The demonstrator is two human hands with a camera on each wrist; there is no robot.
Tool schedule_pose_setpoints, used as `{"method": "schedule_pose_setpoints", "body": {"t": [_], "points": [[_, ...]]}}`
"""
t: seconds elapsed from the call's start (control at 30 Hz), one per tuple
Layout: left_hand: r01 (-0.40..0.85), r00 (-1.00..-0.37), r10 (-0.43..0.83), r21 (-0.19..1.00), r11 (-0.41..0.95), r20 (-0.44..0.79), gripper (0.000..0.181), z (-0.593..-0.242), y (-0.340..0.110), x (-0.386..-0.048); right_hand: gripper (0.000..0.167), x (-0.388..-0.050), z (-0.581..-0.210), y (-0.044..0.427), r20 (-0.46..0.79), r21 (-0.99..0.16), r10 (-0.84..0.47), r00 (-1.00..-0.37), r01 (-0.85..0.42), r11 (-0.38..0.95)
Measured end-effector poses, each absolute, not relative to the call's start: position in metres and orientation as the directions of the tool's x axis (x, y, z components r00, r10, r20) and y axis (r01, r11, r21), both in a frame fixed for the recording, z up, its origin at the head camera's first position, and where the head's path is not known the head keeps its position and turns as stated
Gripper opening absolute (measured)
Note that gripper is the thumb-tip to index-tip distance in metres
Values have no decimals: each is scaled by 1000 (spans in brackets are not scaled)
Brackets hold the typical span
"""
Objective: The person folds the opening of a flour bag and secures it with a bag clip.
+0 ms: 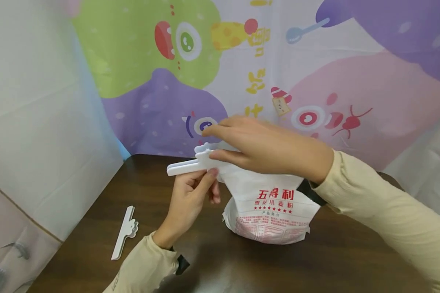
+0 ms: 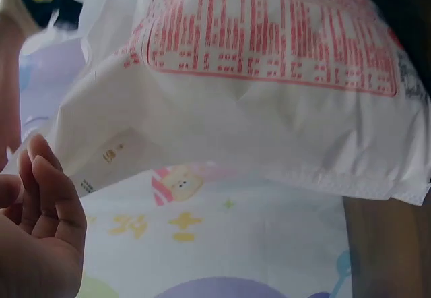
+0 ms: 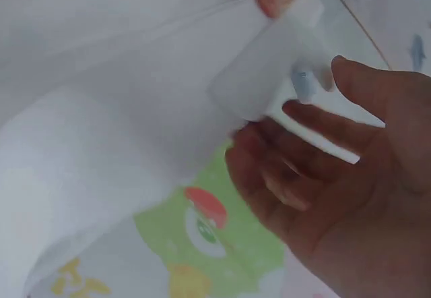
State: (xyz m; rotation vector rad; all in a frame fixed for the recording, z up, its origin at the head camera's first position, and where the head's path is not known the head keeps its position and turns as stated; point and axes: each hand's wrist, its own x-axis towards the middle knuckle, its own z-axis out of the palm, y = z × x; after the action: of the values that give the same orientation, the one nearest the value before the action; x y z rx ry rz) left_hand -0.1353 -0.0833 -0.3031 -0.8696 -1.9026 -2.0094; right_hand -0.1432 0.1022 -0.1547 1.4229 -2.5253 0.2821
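Observation:
A white flour bag (image 1: 267, 211) with red Chinese lettering stands on the table, its top drawn up and to the left. My left hand (image 1: 188, 195) pinches that top between thumb and fingers, just below a long white sealing clip (image 1: 183, 166). The clip lies across the gathered top, one end sticking out leftward. Over the clip is my right hand (image 1: 264, 146), thumb by its scalloped handle. In the right wrist view the fingers (image 3: 262, 176) are loosely bent and spread around the handle, not visibly squeezing it. How much of the bag sits inside the clip is hidden.
A second white clip (image 1: 124, 233) lies at the left of the dark wooden table (image 1: 88, 240). Behind the table hangs a cloth (image 1: 139, 106) with cartoon monsters. A pale wall (image 1: 33, 101) stands to the left.

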Motion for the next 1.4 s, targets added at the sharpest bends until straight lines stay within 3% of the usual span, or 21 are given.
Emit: {"method": "schedule_pose_setpoints", "body": {"t": [0.2,0.5,0.7,0.9,1.2,1.4], "points": [[517,-822,202,846,-129,533,35,-309,-81,-136,16,-161,-150,87,220,-137,-880,-421,-906,399],[516,-828,179,847,-126,531,38,-308,-79,-133,12,-167,-133,76,52,-119,-877,-479,-874,470],[511,-835,179,854,-103,521,38,-308,-81,-129,13,-160,-131,70,-18,9,-877,-479,-878,479],[500,-838,194,860,-97,509,38,-311,-83,-126,16,-153,-138,72,21,77,-887,-460,-884,461],[477,-853,199,876,-74,482,40,-315,-88,-121,21,-160,-149,91,168,-10,-929,-331,-943,334],[481,-852,213,876,-39,478,39,-317,-93,-117,25,-161,-151,106,169,-58,-919,-357,-934,352]]}}
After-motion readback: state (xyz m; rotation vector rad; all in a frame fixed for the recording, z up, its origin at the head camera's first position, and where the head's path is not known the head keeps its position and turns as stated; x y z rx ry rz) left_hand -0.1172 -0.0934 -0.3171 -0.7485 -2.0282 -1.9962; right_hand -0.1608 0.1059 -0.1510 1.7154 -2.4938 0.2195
